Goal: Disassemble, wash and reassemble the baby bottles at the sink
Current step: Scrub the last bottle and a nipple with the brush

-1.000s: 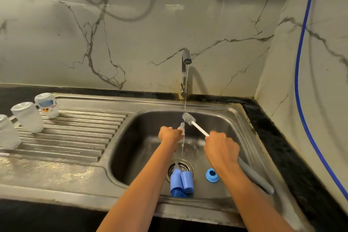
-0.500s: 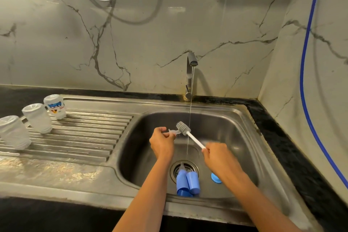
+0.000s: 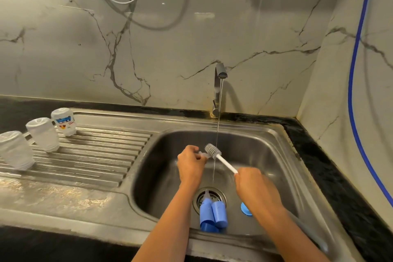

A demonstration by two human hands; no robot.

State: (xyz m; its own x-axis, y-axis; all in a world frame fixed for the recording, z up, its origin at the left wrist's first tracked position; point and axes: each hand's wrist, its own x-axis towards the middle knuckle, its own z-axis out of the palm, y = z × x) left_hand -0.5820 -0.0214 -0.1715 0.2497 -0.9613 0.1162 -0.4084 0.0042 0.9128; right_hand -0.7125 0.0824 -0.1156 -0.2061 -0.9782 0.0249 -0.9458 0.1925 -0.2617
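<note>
A small clear bottle part [image 3: 201, 154], pinched in the left hand [image 3: 190, 166] over the sink basin [image 3: 163, 155], touches the bottle brush [image 3: 212, 150] gripped by the right hand [image 3: 255, 186] beside the tap's thin stream [image 3: 217, 132]; apparently the scrubbing step, with a rinse under the water likely next.

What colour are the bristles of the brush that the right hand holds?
Grey, on a white stem; the head view shows the brush best.

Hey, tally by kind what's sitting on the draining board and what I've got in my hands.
Upturned bottles on the draining board: 3
Bottle brush, gripped by the right hand: 1
Small clear part, pinched in the left hand: 1
Total: 5
</note>
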